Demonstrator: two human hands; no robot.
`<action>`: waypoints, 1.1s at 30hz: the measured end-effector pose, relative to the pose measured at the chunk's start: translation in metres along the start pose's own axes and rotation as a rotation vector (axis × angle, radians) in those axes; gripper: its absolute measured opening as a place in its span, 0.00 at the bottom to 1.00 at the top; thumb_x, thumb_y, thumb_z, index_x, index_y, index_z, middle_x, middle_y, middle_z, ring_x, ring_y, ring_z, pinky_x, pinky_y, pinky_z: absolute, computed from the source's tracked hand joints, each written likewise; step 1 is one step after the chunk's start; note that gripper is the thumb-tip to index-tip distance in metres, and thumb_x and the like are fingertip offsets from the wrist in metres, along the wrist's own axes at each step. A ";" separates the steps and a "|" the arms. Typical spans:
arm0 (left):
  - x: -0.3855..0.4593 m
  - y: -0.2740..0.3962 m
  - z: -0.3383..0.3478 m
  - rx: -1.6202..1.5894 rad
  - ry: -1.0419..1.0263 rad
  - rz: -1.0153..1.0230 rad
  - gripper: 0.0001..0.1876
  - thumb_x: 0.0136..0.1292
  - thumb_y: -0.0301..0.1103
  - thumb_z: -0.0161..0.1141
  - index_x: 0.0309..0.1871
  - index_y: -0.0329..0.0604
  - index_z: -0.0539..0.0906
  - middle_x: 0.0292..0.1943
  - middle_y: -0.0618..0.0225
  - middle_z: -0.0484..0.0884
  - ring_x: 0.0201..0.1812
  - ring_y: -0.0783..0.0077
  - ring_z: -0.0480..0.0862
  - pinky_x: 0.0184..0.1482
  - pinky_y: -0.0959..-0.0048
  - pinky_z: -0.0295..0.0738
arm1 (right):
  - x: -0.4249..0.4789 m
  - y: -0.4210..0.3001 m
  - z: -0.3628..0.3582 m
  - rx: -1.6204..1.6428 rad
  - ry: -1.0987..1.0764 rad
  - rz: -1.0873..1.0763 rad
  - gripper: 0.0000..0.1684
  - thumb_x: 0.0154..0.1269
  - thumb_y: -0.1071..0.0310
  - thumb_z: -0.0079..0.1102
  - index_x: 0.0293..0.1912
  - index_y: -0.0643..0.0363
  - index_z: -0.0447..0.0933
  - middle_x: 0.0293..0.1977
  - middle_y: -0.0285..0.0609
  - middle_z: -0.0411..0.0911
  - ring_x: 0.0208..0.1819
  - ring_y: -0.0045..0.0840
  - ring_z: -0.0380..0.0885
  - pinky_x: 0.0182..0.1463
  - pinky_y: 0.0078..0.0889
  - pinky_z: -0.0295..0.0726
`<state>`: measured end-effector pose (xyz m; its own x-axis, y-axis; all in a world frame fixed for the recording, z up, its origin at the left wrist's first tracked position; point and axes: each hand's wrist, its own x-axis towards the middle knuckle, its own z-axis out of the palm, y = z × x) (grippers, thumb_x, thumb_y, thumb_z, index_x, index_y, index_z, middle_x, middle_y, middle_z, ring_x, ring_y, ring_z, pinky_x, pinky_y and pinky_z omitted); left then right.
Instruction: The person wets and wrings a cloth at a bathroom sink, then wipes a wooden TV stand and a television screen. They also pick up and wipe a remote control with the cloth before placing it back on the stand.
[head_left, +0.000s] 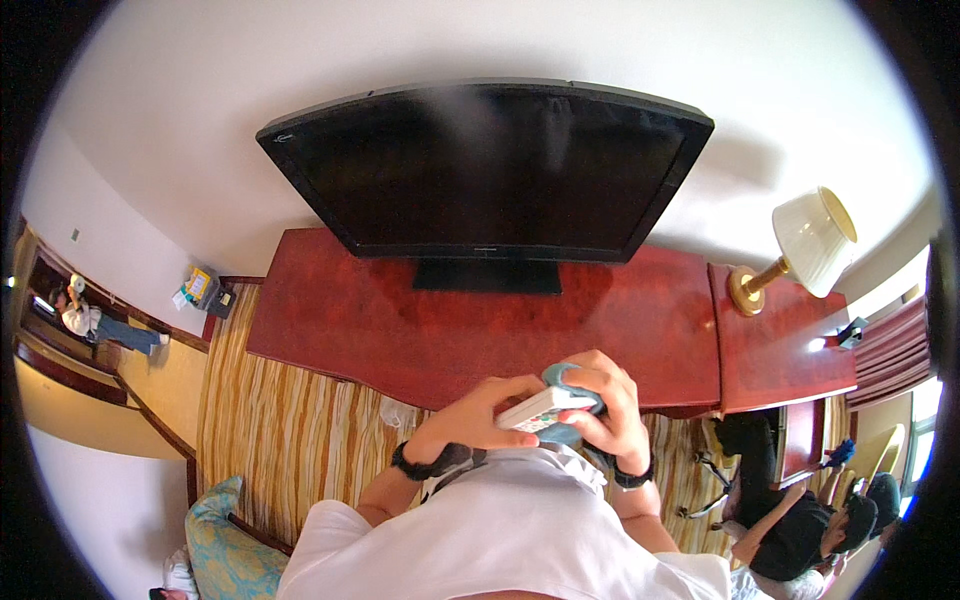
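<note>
Close to my chest, my left hand (495, 412) grips one end of a white remote control (536, 411) with buttons on its face. My right hand (611, 401) holds a grey-blue cloth (564, 373) wrapped around the remote's other end, the thumb on the button side. Both hands are over the near edge of a red-brown wooden cabinet (480, 337). On it stands a black flat-screen television (487, 172) with a dark screen.
A table lamp (814, 244) stands on the cabinet's right part. A bin-like container (220, 300) is by the left wall. A patterned cushion (229, 540) lies lower left. People are at the far left, lower left and lower right, one holding a blue cloth (841, 452).
</note>
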<state>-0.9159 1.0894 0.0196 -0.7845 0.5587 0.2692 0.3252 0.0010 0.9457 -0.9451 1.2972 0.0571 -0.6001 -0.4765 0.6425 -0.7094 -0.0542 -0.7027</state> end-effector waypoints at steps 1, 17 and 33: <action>-0.002 -0.013 0.003 -0.158 -0.016 -0.096 0.24 0.54 0.37 0.71 0.52 0.40 0.75 0.42 0.65 0.81 0.39 0.76 0.81 0.38 0.74 0.77 | 0.002 0.003 0.001 -0.076 0.011 -0.033 0.24 0.52 0.65 0.69 0.50 0.58 0.76 0.44 0.49 0.76 0.41 0.40 0.80 0.40 0.36 0.81; 0.025 -0.020 0.019 0.578 0.672 -0.042 0.19 0.48 0.25 0.64 0.46 0.47 0.76 0.34 0.55 0.83 0.37 0.48 0.83 0.35 0.60 0.78 | 0.011 0.007 0.002 -0.445 0.234 0.138 0.29 0.43 0.66 0.77 0.48 0.61 0.81 0.42 0.45 0.72 0.38 0.31 0.77 0.41 0.30 0.79; 0.017 -0.008 0.023 0.620 0.714 -0.066 0.21 0.46 0.26 0.68 0.46 0.43 0.76 0.35 0.56 0.82 0.37 0.49 0.84 0.35 0.63 0.79 | 0.010 0.003 0.019 -0.512 0.360 -0.110 0.23 0.36 0.67 0.80 0.38 0.57 0.85 0.35 0.39 0.74 0.31 0.28 0.77 0.32 0.27 0.79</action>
<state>-0.9197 1.1177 0.0125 -0.8822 -0.0976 0.4607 0.3302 0.5694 0.7528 -0.9463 1.2758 0.0563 -0.5375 -0.1621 0.8276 -0.8072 0.3830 -0.4492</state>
